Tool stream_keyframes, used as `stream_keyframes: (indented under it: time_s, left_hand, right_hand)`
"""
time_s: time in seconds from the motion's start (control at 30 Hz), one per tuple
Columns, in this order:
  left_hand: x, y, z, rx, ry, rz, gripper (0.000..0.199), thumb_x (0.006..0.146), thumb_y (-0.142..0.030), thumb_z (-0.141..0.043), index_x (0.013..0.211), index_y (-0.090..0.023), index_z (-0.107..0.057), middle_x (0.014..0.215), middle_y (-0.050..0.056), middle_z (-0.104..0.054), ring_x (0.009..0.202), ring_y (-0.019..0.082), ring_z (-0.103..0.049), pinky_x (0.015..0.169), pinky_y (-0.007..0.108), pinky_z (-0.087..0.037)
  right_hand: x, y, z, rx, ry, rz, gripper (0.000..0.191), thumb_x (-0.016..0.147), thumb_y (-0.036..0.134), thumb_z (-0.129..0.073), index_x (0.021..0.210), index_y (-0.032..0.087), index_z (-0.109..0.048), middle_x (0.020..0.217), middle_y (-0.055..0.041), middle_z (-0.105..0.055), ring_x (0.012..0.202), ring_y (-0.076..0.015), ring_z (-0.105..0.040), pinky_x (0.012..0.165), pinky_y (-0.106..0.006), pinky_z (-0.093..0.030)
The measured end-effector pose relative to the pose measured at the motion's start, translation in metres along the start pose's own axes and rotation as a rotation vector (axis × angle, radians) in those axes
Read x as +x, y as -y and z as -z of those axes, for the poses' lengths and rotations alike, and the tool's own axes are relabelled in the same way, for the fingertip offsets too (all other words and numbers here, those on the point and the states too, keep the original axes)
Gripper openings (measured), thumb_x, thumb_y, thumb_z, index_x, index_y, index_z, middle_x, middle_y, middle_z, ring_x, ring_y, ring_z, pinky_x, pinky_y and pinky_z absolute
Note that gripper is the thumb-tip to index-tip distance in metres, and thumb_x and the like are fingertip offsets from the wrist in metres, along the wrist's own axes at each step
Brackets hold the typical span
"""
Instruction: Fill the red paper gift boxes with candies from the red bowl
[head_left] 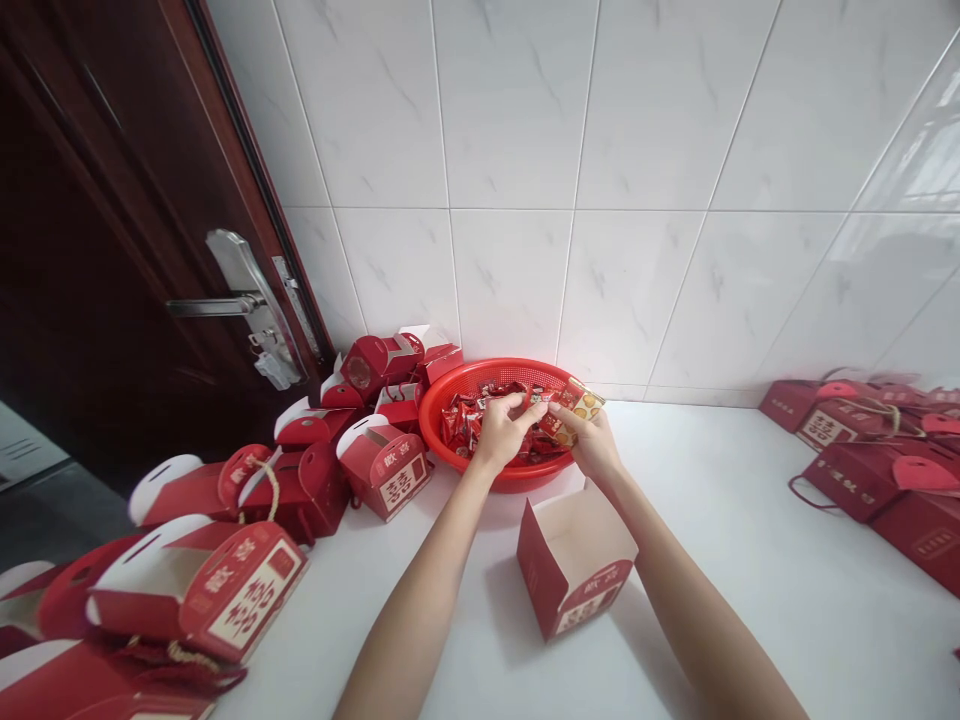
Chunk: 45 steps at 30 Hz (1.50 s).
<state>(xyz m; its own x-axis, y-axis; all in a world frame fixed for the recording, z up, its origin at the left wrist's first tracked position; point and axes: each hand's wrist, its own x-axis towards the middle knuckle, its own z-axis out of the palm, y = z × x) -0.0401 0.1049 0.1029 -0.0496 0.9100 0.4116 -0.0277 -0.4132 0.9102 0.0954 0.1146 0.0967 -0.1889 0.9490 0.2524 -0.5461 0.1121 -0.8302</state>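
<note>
Over a red plastic basket of red-wrapped candies, both my hands come together. A snack packet, red and gold with round yellow shapes printed on it, is gripped in my right hand. My left hand is closed in a pinch, its fingertips meeting the right hand's at a small red-and-white wrapped candy. Below the hands, an open red gift box with a pale inside stands on the white tabletop; I see nothing inside it.
Several red boxes with open flaps crowd the left side, some with rope handles. More red boxes lie at the right, seemingly closed. Behind is a white tiled wall; a dark wooden door with a metal handle stands at left.
</note>
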Motion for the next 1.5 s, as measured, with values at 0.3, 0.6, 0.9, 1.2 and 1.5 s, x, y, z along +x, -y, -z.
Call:
stream_keyframes:
  time_s: [0.3,0.6,0.9,1.2,1.5]
  left_hand:
    - [0.002,0.002,0.004,0.111,-0.026,-0.077,0.039,0.074,-0.042,-0.076,0.050,-0.018,-0.057,0.057,-0.004,-0.051,0.061,0.013,-0.045,0.063,0.028,-0.038]
    - [0.001,-0.003,-0.003,-0.126,-0.057,0.116,0.033,0.061,-0.046,-0.085,0.077,-0.018,-0.080,0.075,0.003,-0.074,0.082,0.023,-0.066,0.082,0.037,-0.052]
    - [0.001,0.000,0.001,-0.148,-0.048,0.164,0.037,0.056,-0.039,-0.090,0.085,-0.019,-0.081,0.083,0.003,-0.077,0.087,0.022,-0.068,0.086,0.035,-0.052]
    - [0.006,0.000,0.004,-0.137,-0.113,0.169,0.037,0.057,-0.045,-0.087,0.082,-0.020,-0.079,0.090,0.004,-0.077,0.094,0.023,-0.069,0.092,0.039,-0.051]
    - [0.013,0.002,0.050,0.269,-0.112,0.130,0.022,0.068,-0.036,-0.079,0.082,-0.020,-0.079,0.092,0.008,-0.079,0.090,0.027,-0.070,0.087,0.040,-0.053]
  right_hand:
    - [0.002,0.000,-0.001,-0.002,-0.008,0.001,0.035,0.060,0.034,-0.091,0.088,0.022,-0.076,0.089,-0.0044,-0.079,0.083,-0.0268,-0.075,0.079,-0.040,-0.060]
    - [0.005,-0.001,-0.001,0.086,-0.078,-0.022,0.028,0.059,0.031,-0.085,0.083,0.022,-0.073,0.084,-0.0031,-0.079,0.083,-0.0275,-0.075,0.076,-0.039,-0.061]
    - [0.002,-0.001,0.001,0.042,0.037,0.032,0.033,0.061,0.031,-0.089,0.090,0.021,-0.076,0.093,-0.0046,-0.079,0.087,-0.0263,-0.074,0.084,-0.040,-0.059]
    - [0.002,0.002,0.000,0.040,0.001,0.016,0.032,0.061,0.030,-0.089,0.089,0.023,-0.075,0.093,-0.0030,-0.079,0.089,-0.0266,-0.074,0.086,-0.042,-0.060]
    - [0.002,0.002,0.000,0.035,-0.040,-0.020,0.031,0.060,0.028,-0.088,0.088,0.022,-0.076,0.090,-0.0027,-0.079,0.084,-0.0247,-0.074,0.078,-0.038,-0.061]
